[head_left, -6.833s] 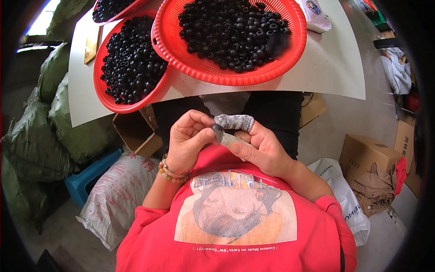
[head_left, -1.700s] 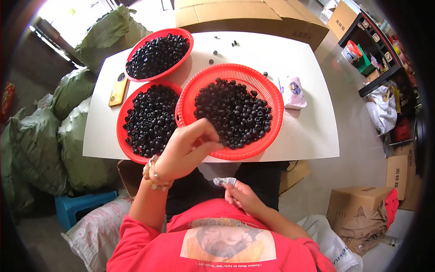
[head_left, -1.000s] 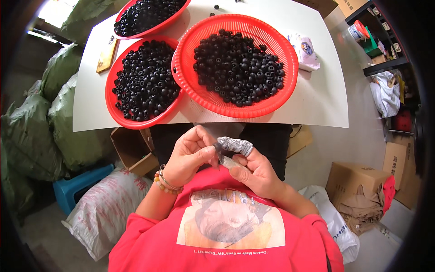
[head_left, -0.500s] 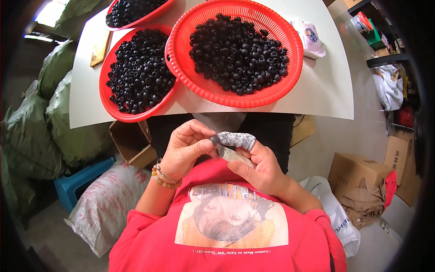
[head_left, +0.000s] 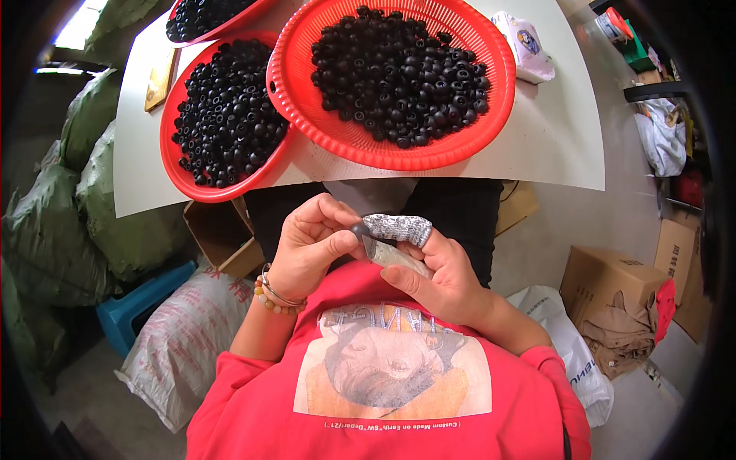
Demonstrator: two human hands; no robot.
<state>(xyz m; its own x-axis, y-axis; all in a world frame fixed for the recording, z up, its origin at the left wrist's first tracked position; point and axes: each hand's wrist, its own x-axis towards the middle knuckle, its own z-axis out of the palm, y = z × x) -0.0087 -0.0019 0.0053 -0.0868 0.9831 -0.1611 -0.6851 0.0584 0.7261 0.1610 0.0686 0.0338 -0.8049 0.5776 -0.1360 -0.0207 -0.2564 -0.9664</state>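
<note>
Over my lap, my left hand (head_left: 318,238) pinches a small black round piece (head_left: 360,229) between thumb and fingertips. My right hand (head_left: 445,272) comes up against it, with a grey knitted cover (head_left: 400,228) over one finger. Its fingers are closed around a pale, flat, strip-like tool (head_left: 402,258), whose tip lies by the black piece; its exact kind I cannot make out. Beyond my hands, a large red plastic basket (head_left: 280,80) on the white table (head_left: 560,130) holds many similar black pieces, some showing a hole.
Left of the large basket stand a smaller red basket (head_left: 172,165) and another red container (head_left: 222,32), both with black pieces. A tissue pack (head_left: 529,57) and a wooden block (head_left: 159,80) lie on the table. Sacks (head_left: 188,337), a blue stool (head_left: 126,310) and a cardboard box (head_left: 606,280) surround me.
The view has shifted slightly, so the table and baskets sit a little higher. Both hands keep their grip, with the pale tool turned slightly against the black piece.
</note>
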